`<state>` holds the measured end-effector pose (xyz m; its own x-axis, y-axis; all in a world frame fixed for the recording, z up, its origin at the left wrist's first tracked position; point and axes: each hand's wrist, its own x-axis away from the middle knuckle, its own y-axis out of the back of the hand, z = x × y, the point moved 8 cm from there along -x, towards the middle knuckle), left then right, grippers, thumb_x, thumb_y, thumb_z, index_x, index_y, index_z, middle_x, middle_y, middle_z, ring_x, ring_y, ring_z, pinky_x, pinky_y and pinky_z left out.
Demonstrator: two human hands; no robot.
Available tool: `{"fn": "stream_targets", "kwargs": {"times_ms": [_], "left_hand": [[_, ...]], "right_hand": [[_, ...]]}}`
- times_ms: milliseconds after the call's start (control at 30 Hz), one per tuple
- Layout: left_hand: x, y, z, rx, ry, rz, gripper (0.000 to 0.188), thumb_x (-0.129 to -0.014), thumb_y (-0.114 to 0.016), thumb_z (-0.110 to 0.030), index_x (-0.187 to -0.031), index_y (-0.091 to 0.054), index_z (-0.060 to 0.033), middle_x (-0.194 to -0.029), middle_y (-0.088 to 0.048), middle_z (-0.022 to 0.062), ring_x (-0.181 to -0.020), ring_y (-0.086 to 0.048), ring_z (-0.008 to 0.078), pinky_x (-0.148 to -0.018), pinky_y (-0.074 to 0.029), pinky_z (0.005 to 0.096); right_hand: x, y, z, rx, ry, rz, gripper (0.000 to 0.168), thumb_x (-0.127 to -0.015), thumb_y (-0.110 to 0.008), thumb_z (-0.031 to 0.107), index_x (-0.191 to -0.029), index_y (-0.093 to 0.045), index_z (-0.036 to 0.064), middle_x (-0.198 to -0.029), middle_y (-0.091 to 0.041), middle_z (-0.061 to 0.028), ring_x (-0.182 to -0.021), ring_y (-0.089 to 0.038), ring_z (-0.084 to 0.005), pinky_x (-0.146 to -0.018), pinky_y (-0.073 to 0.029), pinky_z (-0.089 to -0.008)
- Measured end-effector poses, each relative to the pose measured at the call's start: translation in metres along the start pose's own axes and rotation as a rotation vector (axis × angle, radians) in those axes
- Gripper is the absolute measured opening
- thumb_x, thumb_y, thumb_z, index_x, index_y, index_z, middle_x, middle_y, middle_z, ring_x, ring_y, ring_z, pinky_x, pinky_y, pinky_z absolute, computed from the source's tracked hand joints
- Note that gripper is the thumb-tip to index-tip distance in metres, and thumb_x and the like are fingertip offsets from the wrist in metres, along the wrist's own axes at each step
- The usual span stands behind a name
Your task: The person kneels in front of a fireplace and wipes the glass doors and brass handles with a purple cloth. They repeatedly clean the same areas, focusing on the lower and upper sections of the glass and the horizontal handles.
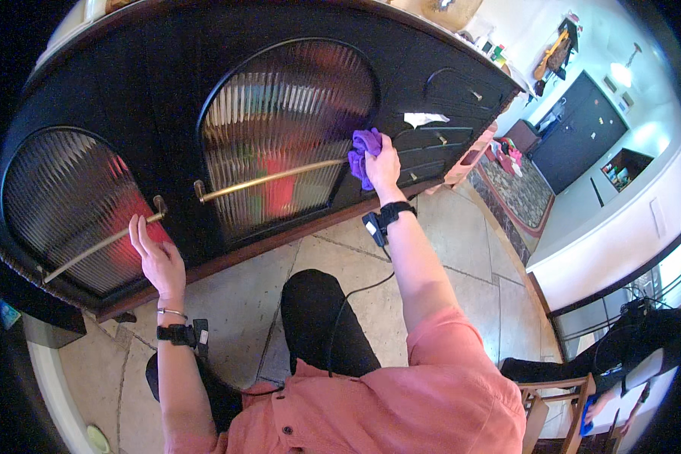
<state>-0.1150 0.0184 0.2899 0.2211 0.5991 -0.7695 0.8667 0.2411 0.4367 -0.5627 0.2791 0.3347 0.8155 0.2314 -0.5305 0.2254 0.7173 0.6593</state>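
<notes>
A dark cabinet [164,68] with ribbed glass panels stands before me. My right hand [383,164] grips a crumpled purple cloth [365,156] around the right end of a brass bar [272,180], which crosses the middle door's arched ribbed glass panel [284,119]. The cloth hides that end of the bar. My left hand [162,261] is at the left door, its fingertips at another brass bar [99,249] near the bar's right mount. Those fingers are extended and hold no cloth. Behind this bar is the left ribbed glass panel [62,198].
Small drawers [425,144] with knobs line the cabinet's right side, a white paper piece [425,119] by them. At lower right, another person's hand [601,406] holds a blue cloth [588,417] at a wooden chair [581,391]. A rug [516,187] lies before a dark door [581,133].
</notes>
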Motion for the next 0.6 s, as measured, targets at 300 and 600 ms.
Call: {"fn": "stream_targets", "kwargs": {"times_ms": [300,600], "left_hand": [[-0.004,-0.005,-0.004,0.005,-0.002,-0.042,0.068,-0.077,-0.052,0.007,-0.143,-0.035,-0.0026,-0.151,-0.035,0.0176,-0.131,-0.044,0.0417,-0.096,-0.05,0.043],[-0.002,-0.001,-0.004,0.013,-0.015,0.025,0.07,-0.076,-0.052,0.008,-0.144,-0.035,-0.0032,-0.151,-0.035,0.0168,-0.132,-0.043,0.0419,-0.099,-0.048,0.0437]], "right_hand": [[0.062,-0.006,0.065,0.056,0.154,0.151,0.055,-0.075,-0.075,0.017,-0.125,-0.054,0.016,-0.113,-0.058,-0.0257,-0.091,-0.066,-0.0436,-0.079,-0.056,-0.0502],[0.023,0.026,0.036,0.082,0.2,0.052,0.046,-0.076,-0.076,0.023,-0.12,-0.062,0.021,-0.115,-0.055,-0.0179,-0.092,-0.066,-0.0394,-0.081,-0.056,-0.0468]]}}
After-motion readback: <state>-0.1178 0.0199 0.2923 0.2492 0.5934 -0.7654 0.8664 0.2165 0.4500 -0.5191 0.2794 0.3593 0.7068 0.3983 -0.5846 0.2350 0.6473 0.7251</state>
